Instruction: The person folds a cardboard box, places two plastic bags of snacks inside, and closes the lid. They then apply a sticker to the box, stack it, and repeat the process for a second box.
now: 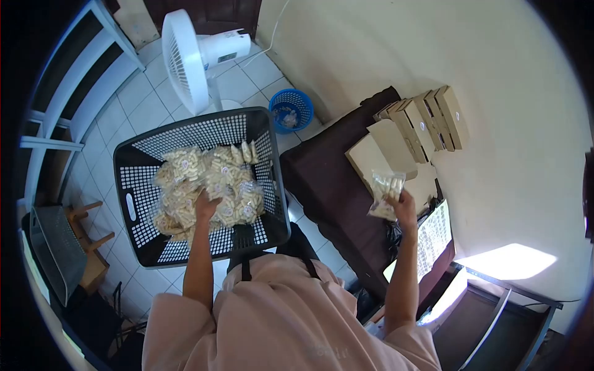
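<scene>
In my right hand (405, 210) is a clear plastic bag (385, 188) of pale, stick-like pieces, held by its side above a dark-covered table. My left hand (206, 205) reaches down into a large black plastic basket (128, 176), its thumb and forefinger apart over the bags there and its other fingertips hidden. Many similar clear bags (232, 179), some with small round labels, are heaped in this basket. Close to my right hand an open cardboard box (396, 145) lies on the table.
Several flat cardboard boxes (427, 123) stand against the wall at the back of the table (334, 179). A printed sheet (435, 238) lies at its near end. Beyond the basket are a white fan (185, 62) and a small blue bin (291, 99). A wooden stool (86, 222) is at left.
</scene>
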